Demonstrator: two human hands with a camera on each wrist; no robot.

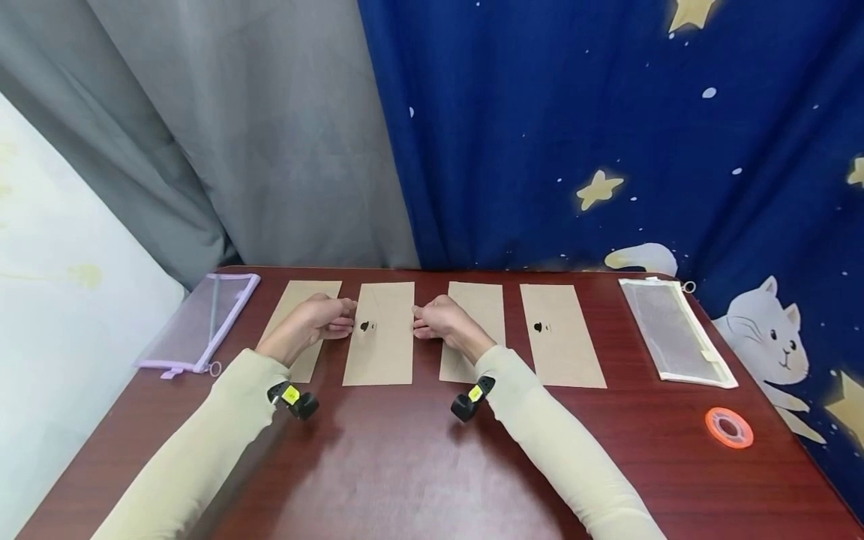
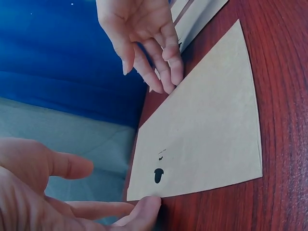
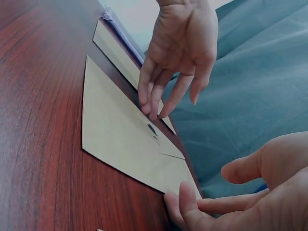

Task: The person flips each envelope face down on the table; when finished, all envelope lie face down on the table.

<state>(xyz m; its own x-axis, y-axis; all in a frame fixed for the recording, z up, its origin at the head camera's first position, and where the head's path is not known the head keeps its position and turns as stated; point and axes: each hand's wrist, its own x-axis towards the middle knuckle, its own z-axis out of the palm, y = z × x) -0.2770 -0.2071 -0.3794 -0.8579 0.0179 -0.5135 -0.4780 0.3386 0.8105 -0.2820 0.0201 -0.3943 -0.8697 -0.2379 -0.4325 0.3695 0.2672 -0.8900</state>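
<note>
A flat kraft paper bag [image 1: 381, 356] with a small black hat print lies on the table between my two hands. My left hand [image 1: 320, 316] is at its left edge, fingertips right at the paper in the left wrist view, thumb held apart. At the opposite edge is my right hand [image 1: 448, 321], its fingers [image 3: 188, 195] loosely bent beside the paper. Neither hand grips the bag [image 2: 202, 120]. Similar bags lie to each side: one [image 1: 307, 366] partly behind the left hand, one [image 1: 487, 309] partly behind the right, and another [image 1: 567, 349] farther right.
A purple-edged mesh zip pouch [image 1: 185, 326] lies at the table's left, a white-edged one [image 1: 678, 334] at the right. Nearer the right edge is an orange ring-shaped roll [image 1: 745, 435]. Grey [image 1: 290, 135] and blue curtains [image 1: 513, 150] hang behind the table.
</note>
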